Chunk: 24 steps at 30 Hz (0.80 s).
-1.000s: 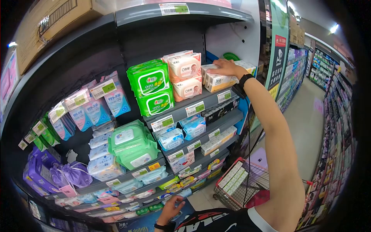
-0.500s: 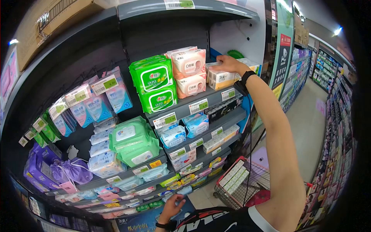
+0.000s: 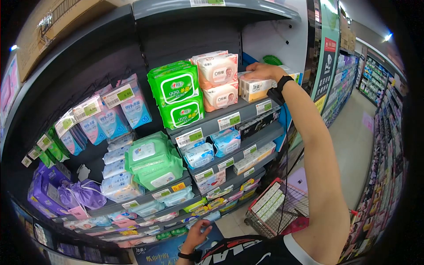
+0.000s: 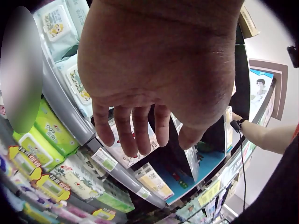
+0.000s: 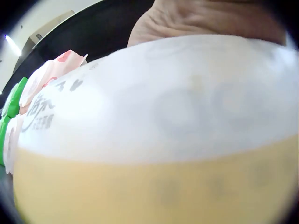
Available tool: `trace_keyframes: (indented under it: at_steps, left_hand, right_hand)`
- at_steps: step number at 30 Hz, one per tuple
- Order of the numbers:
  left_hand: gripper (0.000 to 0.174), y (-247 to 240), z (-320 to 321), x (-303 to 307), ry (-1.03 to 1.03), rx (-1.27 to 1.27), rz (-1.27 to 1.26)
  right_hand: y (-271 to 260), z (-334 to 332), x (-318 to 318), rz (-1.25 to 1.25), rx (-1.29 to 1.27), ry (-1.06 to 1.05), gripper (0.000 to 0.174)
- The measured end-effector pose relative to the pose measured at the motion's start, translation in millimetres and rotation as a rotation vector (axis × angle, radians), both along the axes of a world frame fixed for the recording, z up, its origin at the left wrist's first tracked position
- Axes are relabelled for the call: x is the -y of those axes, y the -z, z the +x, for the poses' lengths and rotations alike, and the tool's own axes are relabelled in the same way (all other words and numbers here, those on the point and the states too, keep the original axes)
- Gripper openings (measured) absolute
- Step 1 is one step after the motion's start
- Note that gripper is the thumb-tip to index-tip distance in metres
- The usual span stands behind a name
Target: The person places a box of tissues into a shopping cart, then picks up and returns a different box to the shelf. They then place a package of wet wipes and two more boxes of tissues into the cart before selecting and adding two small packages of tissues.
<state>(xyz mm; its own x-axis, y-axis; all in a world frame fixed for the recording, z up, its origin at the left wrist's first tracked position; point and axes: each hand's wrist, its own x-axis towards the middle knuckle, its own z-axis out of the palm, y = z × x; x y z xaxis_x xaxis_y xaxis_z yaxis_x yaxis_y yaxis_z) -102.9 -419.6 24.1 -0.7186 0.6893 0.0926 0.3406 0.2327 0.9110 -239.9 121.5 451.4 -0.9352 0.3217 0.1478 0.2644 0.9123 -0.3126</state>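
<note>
My right hand [image 3: 264, 73] lies over the top of a white and yellow tissue pack [image 3: 255, 90] on the upper shelf, gripping it from above with bent fingers; the far fingertips are partly hidden. In the right wrist view the pack [image 5: 159, 140] fills most of the picture, with the hand [image 5: 205, 21] behind its upper edge. Pink wipes packs [image 3: 220, 75] stand just left of it, then green ones [image 3: 179, 90]. Low in front of the shelves hangs my left hand [image 3: 196, 236], loosely curled and empty; its fingers [image 4: 141, 130] hang relaxed in the left wrist view.
Lower shelves hold blue wipes [image 3: 198, 154] and large green packs [image 3: 154, 161]. A wire shopping cart [image 3: 274, 207] with white packs stands at the lower right, beneath my right arm. A black cable [image 3: 286, 168] hangs from the right wrist. The aisle [image 3: 349, 145] runs off at the right.
The head view has shifted slightly, so the shelf goods sit a little further right and higher. My right hand stays over the tissue pack, and the left stays low.
</note>
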Motion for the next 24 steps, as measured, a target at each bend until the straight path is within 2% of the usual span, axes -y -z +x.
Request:
trace_keyframes:
  at_steps: [6,11,18,24]
  left_hand:
    - [0.021,1.8,-1.0,-3.7,-0.004,-0.001,0.070]
    - [0.023,-4.1,1.2,-7.1,-0.014,-0.010,0.045]
    - [0.025,-7.5,3.0,-10.2,-0.037,0.048,0.007]
    - [0.024,-1.5,5.4,-12.4,-0.016,0.016,0.030]
  right_hand:
    - [0.1,-1.2,1.5,0.018,-0.047,-0.031,0.100]
    - [2.5,-14.4,-7.6,0.065,-0.022,-0.051,0.099]
    - [-5.9,-8.5,15.3,0.131,0.042,0.051,0.097]
    - [-2.2,-12.1,4.2,0.041,0.008,-0.157,0.081]
